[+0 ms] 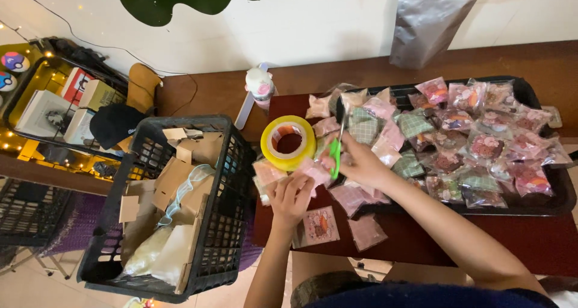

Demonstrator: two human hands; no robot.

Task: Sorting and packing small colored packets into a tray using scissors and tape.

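Head view: our right hand [361,162] grips 1 pair of green scissors [337,144]; our left hand [290,198] pinches 1 pink packet [313,171], beside 1 tape roll [288,141].

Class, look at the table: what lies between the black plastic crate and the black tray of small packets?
In the head view, a yellow tape roll lies between the black crate and black tray, with both hands just below it.
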